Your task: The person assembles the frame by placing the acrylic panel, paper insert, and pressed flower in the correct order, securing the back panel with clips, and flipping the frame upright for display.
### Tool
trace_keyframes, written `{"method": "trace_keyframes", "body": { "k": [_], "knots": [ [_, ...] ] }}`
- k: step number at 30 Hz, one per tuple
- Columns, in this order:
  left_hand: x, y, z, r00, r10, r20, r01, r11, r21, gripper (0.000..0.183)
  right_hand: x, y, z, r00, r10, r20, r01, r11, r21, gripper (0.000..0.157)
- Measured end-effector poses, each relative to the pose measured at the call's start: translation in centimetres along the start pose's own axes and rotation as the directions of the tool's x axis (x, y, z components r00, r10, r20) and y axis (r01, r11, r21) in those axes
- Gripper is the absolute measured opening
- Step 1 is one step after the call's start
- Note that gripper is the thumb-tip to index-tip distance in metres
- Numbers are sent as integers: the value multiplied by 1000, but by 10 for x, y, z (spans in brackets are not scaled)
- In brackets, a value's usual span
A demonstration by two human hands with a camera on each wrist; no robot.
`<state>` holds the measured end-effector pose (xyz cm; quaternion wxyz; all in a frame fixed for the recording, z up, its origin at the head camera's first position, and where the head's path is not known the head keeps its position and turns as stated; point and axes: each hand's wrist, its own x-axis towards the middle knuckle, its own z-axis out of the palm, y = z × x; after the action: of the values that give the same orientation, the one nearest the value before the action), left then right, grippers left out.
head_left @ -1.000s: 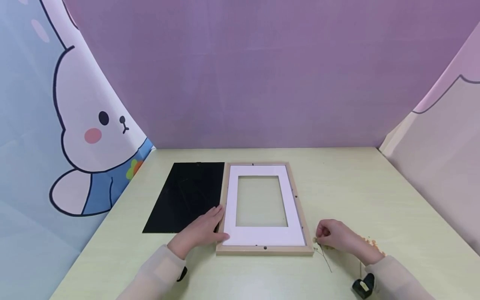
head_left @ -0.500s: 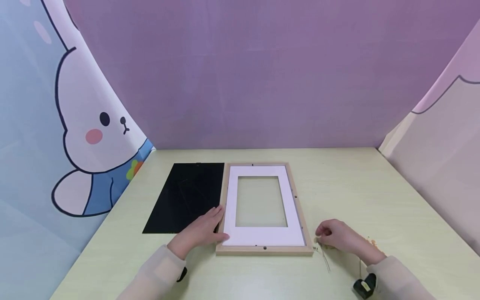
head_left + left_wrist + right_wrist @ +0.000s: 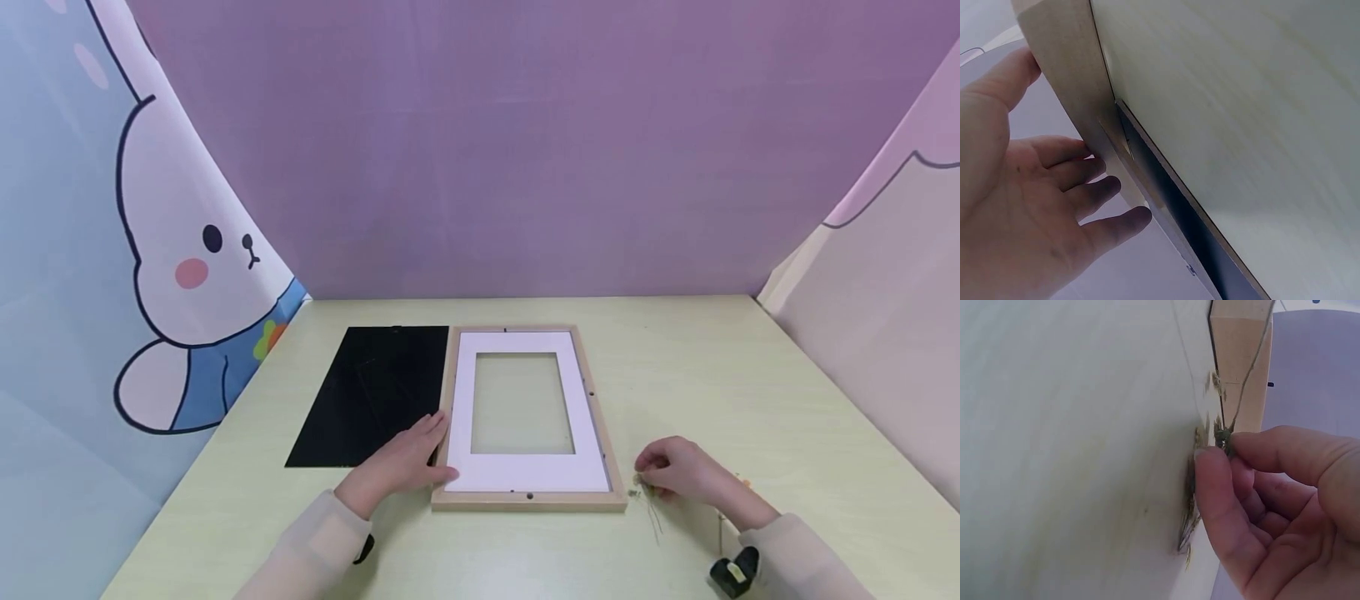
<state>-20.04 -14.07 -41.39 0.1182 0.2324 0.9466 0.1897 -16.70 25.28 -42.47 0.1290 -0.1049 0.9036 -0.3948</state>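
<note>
Frame [image 3: 528, 502] on pale tbl [image 3: 750, 392], purple backdrop [image 3: 525, 150] behind, bunny print [image 3: 180, 250] L.

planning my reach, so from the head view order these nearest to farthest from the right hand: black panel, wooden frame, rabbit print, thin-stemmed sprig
1. Thin-stemmed sprig: pinched in the right hand.
2. Wooden frame: just to the hand's left.
3. Black panel: on the frame's far side, to the left.
4. Rabbit print: far left, on the backdrop.
</note>
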Motion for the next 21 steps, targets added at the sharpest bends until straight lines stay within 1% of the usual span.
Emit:
{"method": "trace_keyframes", "body": {
  "k": [6, 10, 12, 16, 19, 21],
  "knots": [
    [0, 1, -1, 1000, 0, 2, 0, 1000, -4, 79, -2, 1, -6, 999, -32, -1, 32, 998, 57, 13],
    [0, 1, -2, 1000, 3, -1, -3, 1000, -2, 79, -1, 1, -9, 999, -47, -17, 48, 997, 65, 15],
    [0, 1, -2, 1000, 5, -3, -5, 1000, 0, 79, 1, -1, -11, 998, -48, -28, 50, 996, 72, 16],
    [0, 0, -1, 1000, 0, -3, 0, 1000, -2, 79, 3, -4, -14, 996, -75, -40, 79, 992, 99, 19],
    [0, 0, -1, 1000, -4, -2, 4, 1000, -5, 79, 7, -8, -16, 995, -82, -49, 88, 988, 123, 19],
    [1, 0, -1, 1000, -3, -3, 3, 1000, -4, 79, 10, -11, -16, 995, -79, -62, 87, 989, 121, 19]
  ]
}}
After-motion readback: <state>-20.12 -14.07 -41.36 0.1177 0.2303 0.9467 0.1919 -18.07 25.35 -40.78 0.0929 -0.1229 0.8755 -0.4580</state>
